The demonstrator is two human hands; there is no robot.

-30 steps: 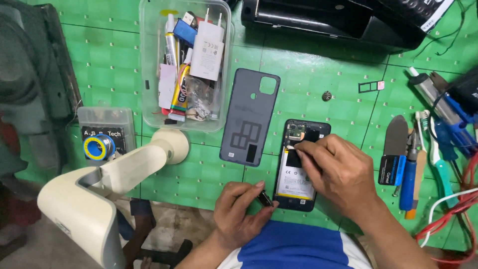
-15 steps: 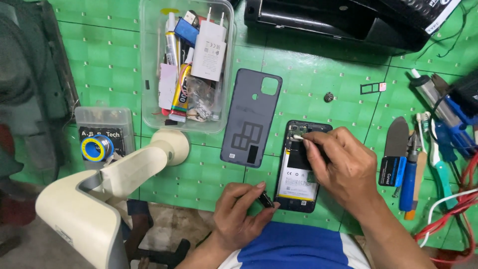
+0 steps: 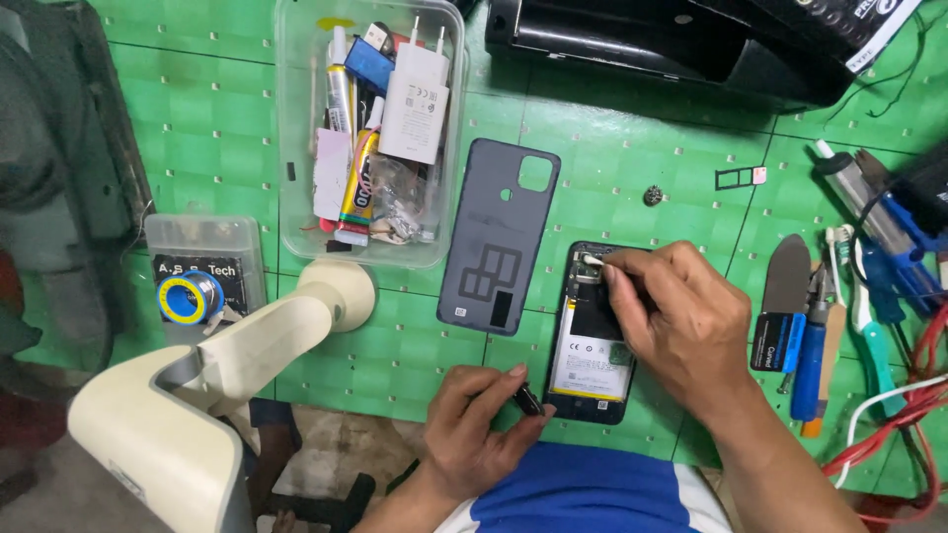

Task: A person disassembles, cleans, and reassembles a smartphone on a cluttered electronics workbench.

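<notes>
We work on an opened phone (image 3: pixel 591 341) on the table (image 3: pixel 632 148).
Our right hand (image 3: pixel 681 321) pinches a small white part (image 3: pixel 592 262); our left hand (image 3: pixel 474 419) grips a small black piece (image 3: pixel 528 400).

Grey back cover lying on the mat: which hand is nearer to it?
Left. The left hand sits just below the grey back cover; the right hand works across the opened phone.
</notes>
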